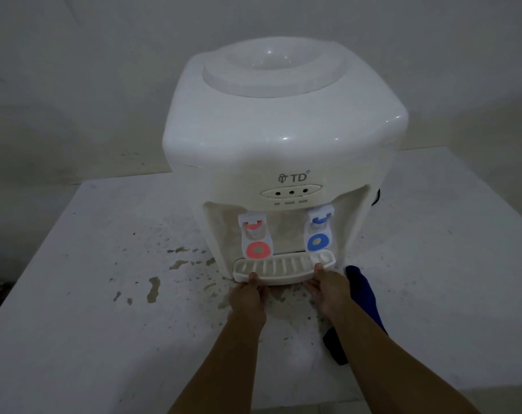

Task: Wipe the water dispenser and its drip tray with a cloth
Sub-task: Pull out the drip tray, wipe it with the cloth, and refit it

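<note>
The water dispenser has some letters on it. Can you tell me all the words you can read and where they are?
"TD", with a small round logo mark left of it: on the front of the water dispenser, above the three small lights.
Three tiny words under the lights: too small and blurred to read.
Red tap and blue tap: no writing to be seen.

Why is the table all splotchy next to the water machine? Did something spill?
It looks that way. Brownish wet-looking patches and specks dot the white table left of and in front of the water dispenser, near the drip tray that both hands hold. The blue cloth lies unused beside the right hand.
</note>
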